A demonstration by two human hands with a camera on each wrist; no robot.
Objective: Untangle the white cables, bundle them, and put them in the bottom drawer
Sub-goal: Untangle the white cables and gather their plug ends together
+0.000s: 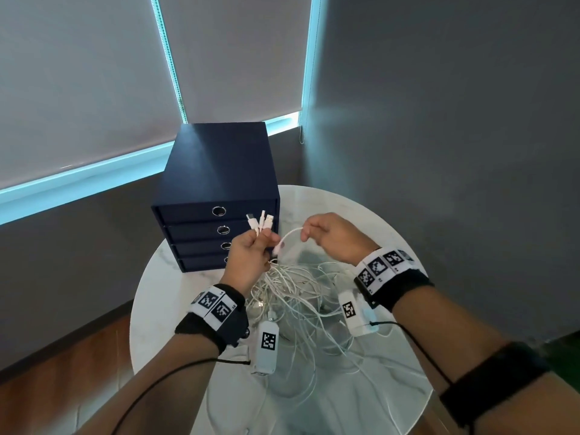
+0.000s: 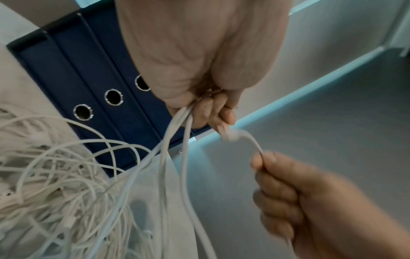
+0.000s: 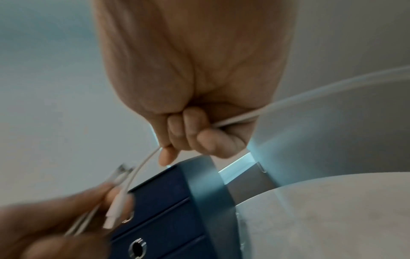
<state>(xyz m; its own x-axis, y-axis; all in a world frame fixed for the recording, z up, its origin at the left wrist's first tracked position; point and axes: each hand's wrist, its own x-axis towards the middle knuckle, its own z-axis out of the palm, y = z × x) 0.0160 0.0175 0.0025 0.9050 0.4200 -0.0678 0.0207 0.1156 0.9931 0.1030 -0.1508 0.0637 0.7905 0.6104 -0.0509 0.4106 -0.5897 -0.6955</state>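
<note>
A tangle of white cables point(image 1: 292, 296) lies on the round white table point(image 1: 392, 221). My left hand point(image 1: 251, 255) grips several cable ends, their plugs point(image 1: 260, 222) sticking up above the fist; the strands point(image 2: 177, 140) hang down to the pile. My right hand point(image 1: 326, 237) pinches one white cable point(image 1: 290, 235) whose connector point(image 3: 114, 212) dangles beside the left hand. The dark blue drawer box point(image 1: 216, 171) stands behind the hands with its drawers closed; the bottom drawer point(image 1: 201, 262) is partly hidden by my left hand.
Grey roller blinds point(image 1: 94, 73) and a grey wall rise behind the table. A wooden floor point(image 1: 62, 372) shows at lower left. White wrist camera units point(image 1: 266, 346) hang under both wrists over the pile.
</note>
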